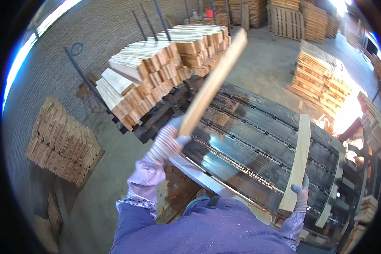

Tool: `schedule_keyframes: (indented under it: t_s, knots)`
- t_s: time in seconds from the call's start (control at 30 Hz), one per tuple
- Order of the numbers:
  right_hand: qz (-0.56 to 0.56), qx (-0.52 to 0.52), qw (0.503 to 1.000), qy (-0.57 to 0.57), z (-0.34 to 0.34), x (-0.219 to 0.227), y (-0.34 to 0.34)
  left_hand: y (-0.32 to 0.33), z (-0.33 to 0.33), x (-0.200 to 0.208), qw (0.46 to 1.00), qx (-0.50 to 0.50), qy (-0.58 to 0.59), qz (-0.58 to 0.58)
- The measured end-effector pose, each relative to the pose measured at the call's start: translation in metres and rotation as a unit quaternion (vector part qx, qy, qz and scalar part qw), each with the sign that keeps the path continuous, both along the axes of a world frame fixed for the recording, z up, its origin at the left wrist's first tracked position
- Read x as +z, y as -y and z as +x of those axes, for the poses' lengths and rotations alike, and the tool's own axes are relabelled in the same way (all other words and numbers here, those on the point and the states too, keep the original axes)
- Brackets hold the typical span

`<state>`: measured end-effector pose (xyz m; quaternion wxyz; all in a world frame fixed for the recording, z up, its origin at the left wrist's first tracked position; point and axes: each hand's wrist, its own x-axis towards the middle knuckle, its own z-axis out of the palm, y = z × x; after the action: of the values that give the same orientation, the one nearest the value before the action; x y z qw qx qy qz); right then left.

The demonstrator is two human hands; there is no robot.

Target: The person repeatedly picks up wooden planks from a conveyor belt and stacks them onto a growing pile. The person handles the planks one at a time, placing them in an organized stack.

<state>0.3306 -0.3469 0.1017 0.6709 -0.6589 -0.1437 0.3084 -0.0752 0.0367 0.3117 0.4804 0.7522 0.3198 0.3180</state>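
Observation:
My left hand (167,142), in a striped knit glove, is closed round the near end of a long wooden board (212,86). This board is raised at a slant, its far end pointing away and to the right, slightly blurred. On the right, my right hand (300,196), also gloved, grips the right edge of a second, paler board (298,161) near its near end. That board lies across the chains of a dark metal conveyor table (249,146). Part of the right hand's fingers is hidden by the board's edge.
Stacked boards (146,70) rest on a rack with upright metal rods (161,19) at the back left. Another stack (63,144) stands on the floor at left, and one (321,84) at the far right. More boards (326,211) lie along the conveyor's right end.

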Motion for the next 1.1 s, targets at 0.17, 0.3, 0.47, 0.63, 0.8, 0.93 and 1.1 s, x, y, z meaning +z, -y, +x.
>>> schedule_keyframes:
  t_s: [0.17,0.3,0.47,0.63,0.8,0.93,1.1]
  knots:
    - [0.059,0.062,0.996,-0.001,-0.006,0.036,-0.038,-0.083,-0.068,0.082,0.947,0.194,0.170,0.193]
    - [0.086,0.060,0.994,0.005,-0.020,0.074,-0.056,-0.166,-0.093,0.130,0.909,0.359,0.187,0.097]
    - [0.131,0.098,0.986,-0.010,-0.034,0.089,-0.076,-0.327,-0.180,0.148,0.844,0.511,-0.154,0.053]
    - [0.080,0.034,0.995,0.041,-0.040,0.102,-0.054,-0.291,-0.076,0.127,0.930,0.304,-0.203,-0.030]
    - [0.092,0.065,0.993,0.023,-0.044,0.085,-0.101,-0.335,-0.186,0.137,0.878,0.444,-0.166,0.071]
    - [0.077,0.055,0.995,0.040,-0.038,0.086,-0.118,-0.325,-0.121,0.139,0.884,0.439,0.134,0.093]
    - [0.090,0.068,0.993,0.032,-0.046,0.115,-0.161,-0.304,-0.104,0.157,0.908,0.418,-0.025,0.017]
